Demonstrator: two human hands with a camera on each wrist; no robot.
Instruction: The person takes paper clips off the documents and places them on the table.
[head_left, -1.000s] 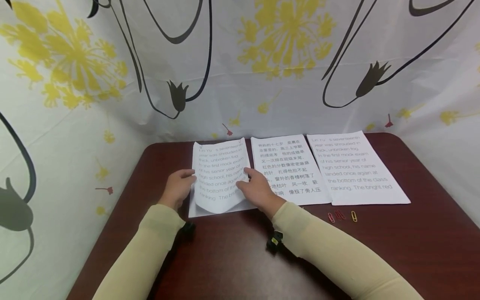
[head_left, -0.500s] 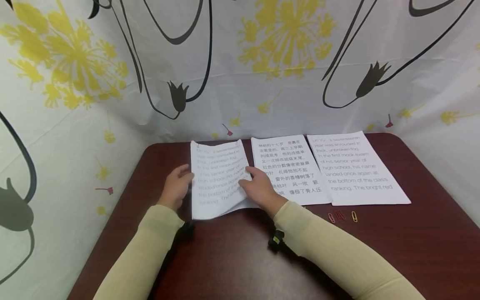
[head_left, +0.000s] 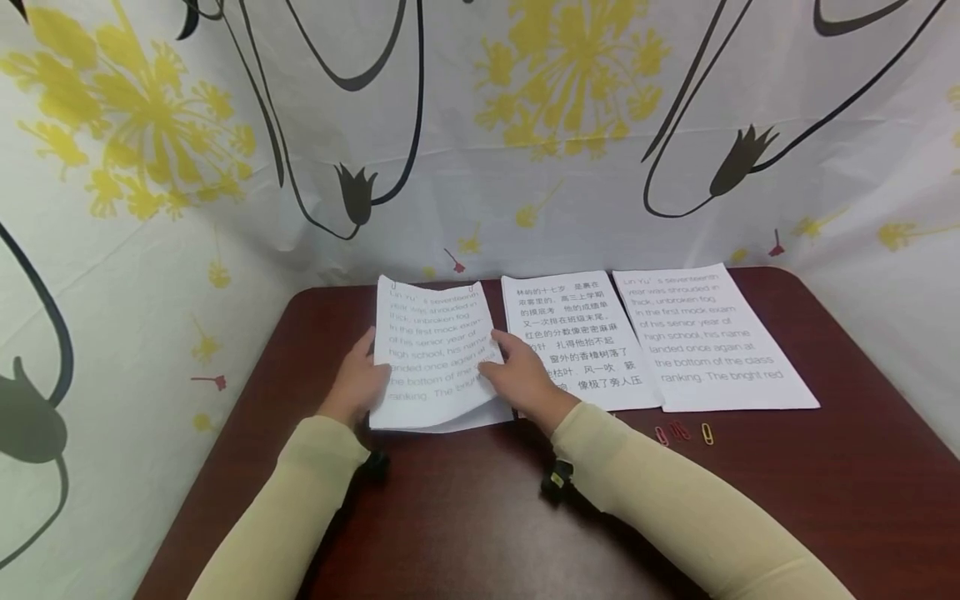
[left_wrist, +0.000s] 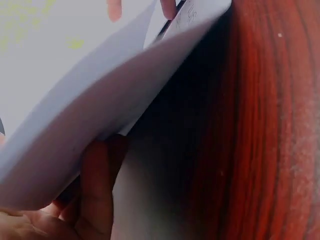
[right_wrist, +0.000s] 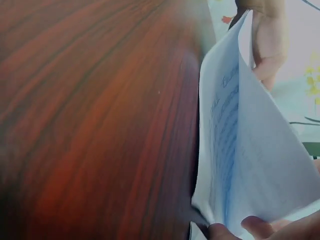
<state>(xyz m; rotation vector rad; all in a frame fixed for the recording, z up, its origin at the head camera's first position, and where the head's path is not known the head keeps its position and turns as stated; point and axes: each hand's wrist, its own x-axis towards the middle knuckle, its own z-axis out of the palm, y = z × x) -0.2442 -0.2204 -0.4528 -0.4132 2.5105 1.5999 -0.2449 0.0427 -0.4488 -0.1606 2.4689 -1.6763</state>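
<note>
A stack of white sheets printed with English text (head_left: 427,346) is lifted and bowed at the left of the table. Two paper clips (head_left: 470,287) show on its top edge. My left hand (head_left: 358,382) holds its left edge, thumb on top. In the left wrist view, fingers (left_wrist: 97,185) lie beneath the curved paper (left_wrist: 100,105). Opposite, my right hand (head_left: 528,379) pinches the right edge between thumb and fingers. The right wrist view shows the sheets (right_wrist: 270,165) parted, with print on an inner page.
A stack printed in Chinese (head_left: 570,333) lies just right of the held sheets, partly under my right hand. Beyond it is another English-text stack (head_left: 708,333). Several loose paper clips, red ones (head_left: 679,431) and a yellow one (head_left: 707,433), lie on the dark wooden table (head_left: 480,517).
The front sheets' lower edge has swung down and left, covering most of the sheets beneath. My left hand has shifted slightly, its thumb now over the left edge; the right hand keeps its grip.
</note>
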